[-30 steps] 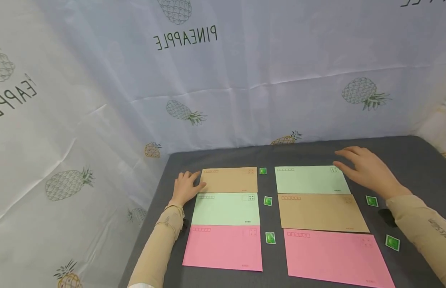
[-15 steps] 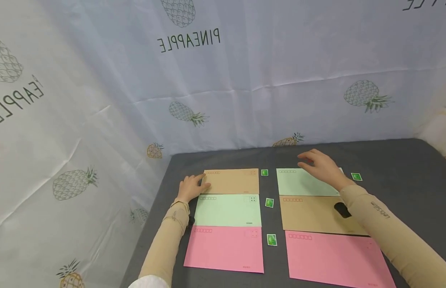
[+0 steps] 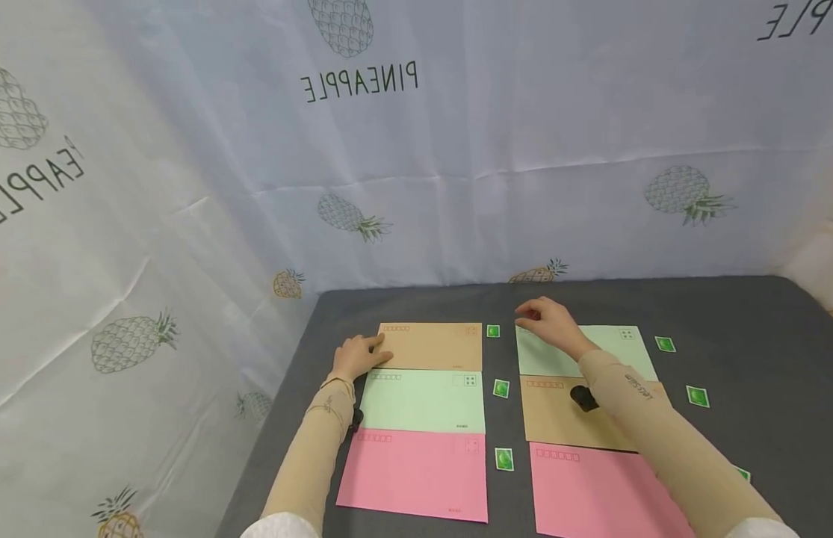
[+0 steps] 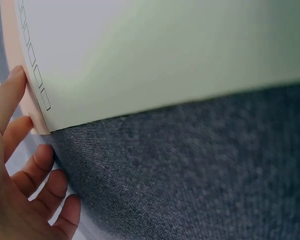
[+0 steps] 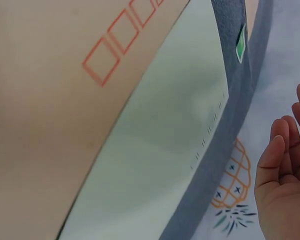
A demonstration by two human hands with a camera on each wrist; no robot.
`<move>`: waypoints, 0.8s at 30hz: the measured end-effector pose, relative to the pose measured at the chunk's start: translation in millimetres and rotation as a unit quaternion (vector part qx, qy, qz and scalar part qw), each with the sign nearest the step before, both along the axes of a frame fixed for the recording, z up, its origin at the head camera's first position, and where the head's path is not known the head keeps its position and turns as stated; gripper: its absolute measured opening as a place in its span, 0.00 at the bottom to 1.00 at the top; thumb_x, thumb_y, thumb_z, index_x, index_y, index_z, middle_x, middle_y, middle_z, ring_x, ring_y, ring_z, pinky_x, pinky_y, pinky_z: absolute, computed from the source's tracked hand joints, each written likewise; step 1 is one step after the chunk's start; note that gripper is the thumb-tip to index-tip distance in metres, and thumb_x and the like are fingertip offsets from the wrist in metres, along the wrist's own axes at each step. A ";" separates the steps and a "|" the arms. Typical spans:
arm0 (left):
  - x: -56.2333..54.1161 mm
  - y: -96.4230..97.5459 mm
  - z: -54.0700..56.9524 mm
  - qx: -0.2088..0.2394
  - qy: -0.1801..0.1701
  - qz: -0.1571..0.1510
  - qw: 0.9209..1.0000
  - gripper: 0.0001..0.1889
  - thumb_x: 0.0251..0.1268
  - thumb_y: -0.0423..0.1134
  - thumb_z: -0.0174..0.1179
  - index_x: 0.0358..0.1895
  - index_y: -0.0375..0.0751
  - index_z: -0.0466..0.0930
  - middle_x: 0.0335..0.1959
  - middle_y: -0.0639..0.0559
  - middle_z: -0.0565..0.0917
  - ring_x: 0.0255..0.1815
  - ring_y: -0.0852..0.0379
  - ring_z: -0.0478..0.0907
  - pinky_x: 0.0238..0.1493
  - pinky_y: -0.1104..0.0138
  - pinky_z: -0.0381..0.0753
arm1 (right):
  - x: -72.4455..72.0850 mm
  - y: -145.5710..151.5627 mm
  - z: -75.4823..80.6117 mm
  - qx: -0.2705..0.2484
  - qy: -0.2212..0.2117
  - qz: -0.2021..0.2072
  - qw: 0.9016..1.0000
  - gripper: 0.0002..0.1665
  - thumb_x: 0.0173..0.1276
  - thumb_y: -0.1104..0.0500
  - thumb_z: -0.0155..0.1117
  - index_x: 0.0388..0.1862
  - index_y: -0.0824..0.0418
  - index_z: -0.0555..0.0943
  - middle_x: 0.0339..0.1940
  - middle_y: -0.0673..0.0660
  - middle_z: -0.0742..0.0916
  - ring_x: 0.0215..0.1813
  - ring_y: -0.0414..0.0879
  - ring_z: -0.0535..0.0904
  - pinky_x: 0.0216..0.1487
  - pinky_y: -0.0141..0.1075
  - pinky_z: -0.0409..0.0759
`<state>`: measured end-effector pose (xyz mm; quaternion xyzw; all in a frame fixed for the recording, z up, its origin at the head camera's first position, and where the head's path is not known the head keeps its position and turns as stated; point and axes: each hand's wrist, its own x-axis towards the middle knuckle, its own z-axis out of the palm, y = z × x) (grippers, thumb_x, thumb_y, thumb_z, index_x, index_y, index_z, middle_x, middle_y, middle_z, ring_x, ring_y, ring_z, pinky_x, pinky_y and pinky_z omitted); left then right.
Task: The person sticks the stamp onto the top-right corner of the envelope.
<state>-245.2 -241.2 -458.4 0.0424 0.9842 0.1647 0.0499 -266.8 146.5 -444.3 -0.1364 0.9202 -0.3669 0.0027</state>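
My left hand point(image 3: 355, 356) rests at the left end of the back-left tan envelope point(image 3: 429, 347). In the left wrist view its thumb and index fingertip touch the envelope's edge and the other fingers are loosely bent. My right hand point(image 3: 550, 326) hovers over the back-left corner of the right-hand light green envelope point(image 3: 614, 347), fingers loosely bent, and I see nothing between them. A small green stamp point(image 3: 493, 331) lies to the left of that hand, beside the tan envelope. The right wrist view shows that stamp point(image 5: 241, 44) apart from my fingers.
Below lie another green envelope point(image 3: 423, 400), a pink one point(image 3: 416, 474), a right tan one point(image 3: 557, 418) and a right pink one point(image 3: 598, 493). More green stamps point(image 3: 500, 388) sit between the columns, and several point(image 3: 697, 396) at the right. A pineapple-print curtain point(image 3: 443, 224) hangs behind the dark table point(image 3: 759, 329).
My right hand has swept left from the right end of the green envelope to its left end, uncovering stamps on the right. My left hand has stayed at the tan envelope.
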 end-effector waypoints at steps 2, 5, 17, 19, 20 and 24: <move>-0.6 0.2 -0.6 0.005 0.002 0.003 1.000 0.30 0.59 0.55 0.59 0.64 0.50 0.70 0.55 0.36 0.78 0.51 0.35 0.75 0.45 0.47 0.72 | -3.2 -5.9 -4.9 -0.003 -0.010 -0.004 1.000 0.19 0.65 0.54 0.60 0.52 0.64 0.80 0.42 0.60 0.80 0.41 0.50 0.74 0.39 0.40 0.73; -2.5 0.4 -1.5 0.010 0.004 0.007 1.000 0.30 0.58 0.55 0.60 0.64 0.50 0.71 0.55 0.38 0.79 0.49 0.37 0.76 0.43 0.49 0.73 | -8.2 -14.1 -11.1 -0.013 -0.031 -0.008 0.999 0.20 0.66 0.54 0.59 0.53 0.63 0.79 0.44 0.62 0.81 0.44 0.52 0.75 0.42 0.42 0.74; -7.5 -2.5 -6.8 0.003 0.001 0.014 1.000 0.32 0.56 0.59 0.59 0.65 0.55 0.69 0.55 0.41 0.80 0.38 0.43 0.78 0.33 0.58 0.67 | -15.8 -39.5 -35.1 -0.048 -0.066 -0.072 0.994 0.18 0.66 0.56 0.58 0.52 0.64 0.79 0.49 0.65 0.83 0.51 0.57 0.78 0.51 0.47 0.75; -8.4 -3.7 -8.5 0.007 0.002 0.017 1.000 0.32 0.55 0.59 0.60 0.65 0.56 0.69 0.55 0.41 0.80 0.38 0.43 0.78 0.33 0.59 0.66 | -16.3 -41.3 -38.0 -0.049 -0.062 -0.082 0.994 0.18 0.66 0.57 0.58 0.52 0.65 0.79 0.50 0.65 0.83 0.52 0.58 0.77 0.51 0.48 0.75; -9.0 -4.3 -9.2 0.009 0.002 0.017 1.000 0.32 0.55 0.59 0.60 0.65 0.56 0.69 0.55 0.41 0.80 0.38 0.43 0.78 0.34 0.59 0.66 | -16.7 -42.4 -39.3 -0.048 -0.058 -0.085 0.994 0.18 0.66 0.57 0.58 0.52 0.65 0.79 0.49 0.66 0.83 0.52 0.58 0.78 0.51 0.48 0.75; -9.4 -5.3 -10.0 0.017 0.000 0.018 1.000 0.32 0.55 0.59 0.60 0.65 0.55 0.69 0.56 0.40 0.79 0.43 0.41 0.78 0.38 0.55 0.68 | -16.7 -47.3 -42.3 -0.043 -0.050 -0.086 0.994 0.19 0.65 0.57 0.60 0.51 0.65 0.79 0.50 0.65 0.81 0.52 0.58 0.76 0.53 0.48 0.74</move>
